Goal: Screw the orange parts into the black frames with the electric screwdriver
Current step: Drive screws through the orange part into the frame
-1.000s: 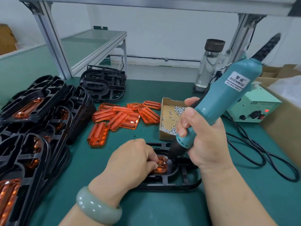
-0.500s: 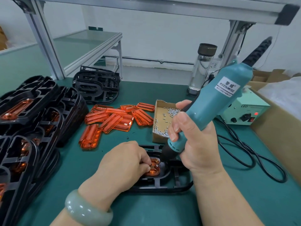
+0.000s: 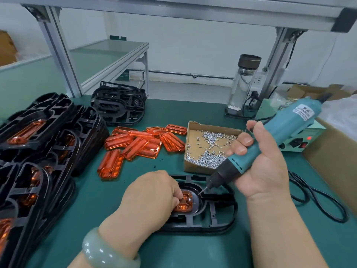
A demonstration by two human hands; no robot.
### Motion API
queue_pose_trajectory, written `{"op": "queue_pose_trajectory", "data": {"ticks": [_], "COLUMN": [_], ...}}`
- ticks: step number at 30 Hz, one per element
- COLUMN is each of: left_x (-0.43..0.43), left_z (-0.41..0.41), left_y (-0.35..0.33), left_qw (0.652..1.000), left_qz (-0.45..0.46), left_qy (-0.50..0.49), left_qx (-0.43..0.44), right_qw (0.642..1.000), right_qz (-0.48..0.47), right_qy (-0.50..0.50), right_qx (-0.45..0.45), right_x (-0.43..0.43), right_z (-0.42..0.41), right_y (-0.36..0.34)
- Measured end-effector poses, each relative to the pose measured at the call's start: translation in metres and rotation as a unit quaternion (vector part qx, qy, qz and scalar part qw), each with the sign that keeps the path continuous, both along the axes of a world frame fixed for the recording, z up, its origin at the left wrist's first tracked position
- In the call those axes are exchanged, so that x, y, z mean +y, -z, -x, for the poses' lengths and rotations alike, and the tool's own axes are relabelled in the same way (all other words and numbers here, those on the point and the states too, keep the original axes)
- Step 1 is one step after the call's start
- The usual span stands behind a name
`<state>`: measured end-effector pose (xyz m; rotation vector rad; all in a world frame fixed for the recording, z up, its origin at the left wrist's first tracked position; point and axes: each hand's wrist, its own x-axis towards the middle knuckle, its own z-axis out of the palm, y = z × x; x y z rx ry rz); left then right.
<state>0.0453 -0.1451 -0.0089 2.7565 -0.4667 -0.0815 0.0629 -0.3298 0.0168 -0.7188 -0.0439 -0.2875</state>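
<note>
Black frame [image 3: 218,219] lies flat on green mat [image 3: 270,248], in front of the screw box [image 3: 210,146]. Right hand [image 3: 264,171] is wrapped round the tilted electric screwdriver [image 3: 280,132], bit tip at the oval recess rim. Left hand [image 3: 150,194], fingers curled, pins the orange part [image 3: 185,202] in that recess.

orange parts [image 3: 143,146]: translucent plastic, glossy, ribbed. the orange part [image 3: 185,203] seated in the frame looks the same.
black frame [image 3: 220,197]: opaque plastic, smooth, low sheen.
electric screwdriver [image 3: 280,128]: teal plastic body, matt; black nose, matt; white label.
screws [image 3: 210,157]: bright metal, shiny.
box [image 3: 193,168]: brown cardboard, matt, raw edges.
table mat [image 3: 193,248]: green, smooth, matt.
bangle [image 3: 102,250]: pale green, polished, stone-like.
bench posts [image 3: 61,60]: grey metal, satin.
bottle [image 3: 241,89]: clear; glass or plastic not resolvable.
</note>
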Motion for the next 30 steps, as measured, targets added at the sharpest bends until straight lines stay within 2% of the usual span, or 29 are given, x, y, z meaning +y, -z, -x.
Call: {"op": "queue_pose_trajectory", "data": {"ticks": [4,10,12,16,18,20,22,24,27,30], "left_x": [-0.001,-0.027,-0.045,-0.084,-0.1,-0.107,-0.104,-0.101,-0.099,-0.093], "left_z": [0.001,-0.034,-0.054,-0.087,-0.095,-0.098,-0.097,-0.101,-0.104,-0.103], "left_y": [-0.012,-0.041,-0.044,-0.037,-0.031,-0.024,-0.021,-0.023,-0.032,-0.037], "left_qw": [1.0,0.991,0.99,0.993,0.995,0.987,0.971,0.955,0.972,0.971], "left_qz": [-0.022,0.133,0.135,0.098,0.038,-0.026,-0.083,-0.132,-0.141,-0.157], "left_qy": [-0.006,0.003,0.025,0.051,0.069,0.13,0.218,0.265,0.183,0.176], "left_qx": [-0.016,-0.035,-0.02,0.032,0.069,0.093,0.047,0.011,0.042,0.035], "right_qw": [0.996,0.987,0.985,0.983,0.982,0.981,0.98,0.98,0.981,0.981], "right_qz": [-0.018,-0.026,-0.018,-0.013,-0.022,-0.039,-0.05,-0.053,-0.041,-0.037], "right_qy": [0.037,0.044,0.043,0.04,0.036,0.032,0.026,0.021,0.024,0.025], "right_qx": [0.076,0.153,0.167,0.178,0.182,0.186,0.189,0.191,0.19,0.191], "right_x": [-0.005,-0.014,-0.015,-0.015,-0.014,-0.013,-0.014,-0.014,-0.013,-0.013], "right_z": [-0.003,-0.008,-0.009,-0.01,-0.01,-0.011,-0.011,-0.011,-0.013,-0.012], "right_y": [0.001,0.003,0.004,0.005,0.004,0.004,0.006,0.006,0.005,0.005]}}
